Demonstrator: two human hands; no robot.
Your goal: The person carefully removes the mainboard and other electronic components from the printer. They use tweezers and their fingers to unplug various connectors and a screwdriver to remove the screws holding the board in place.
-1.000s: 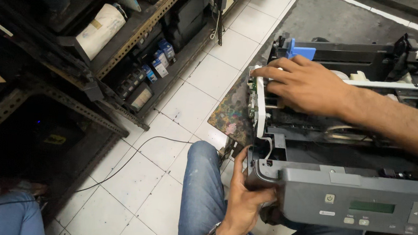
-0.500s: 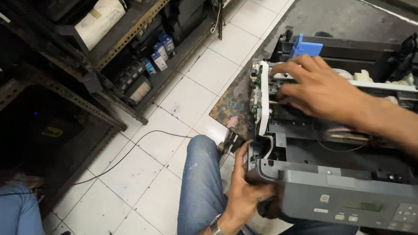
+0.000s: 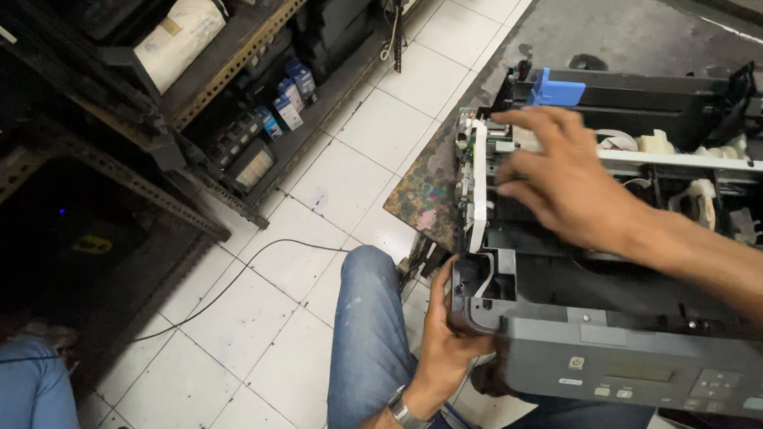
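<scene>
White-tiled floor; left hand (image 3: pixel 446 338) fingers gripping opened printer (image 3: pixel 643 353); right hand (image 3: pixel 566 179) fingers spread inside.

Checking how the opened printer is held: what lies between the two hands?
In the head view, the printer's open left end lies between the left hand gripping the front corner and the right hand above.

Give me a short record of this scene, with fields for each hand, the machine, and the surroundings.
left hand: grips the front left corner of the printer
right hand: spread inside the open printer, fingers at the left side frame
printer: cover off, grey control panel in front, blue tab at the back
surroundings: white tiled floor, metal shelf with bottles
</scene>
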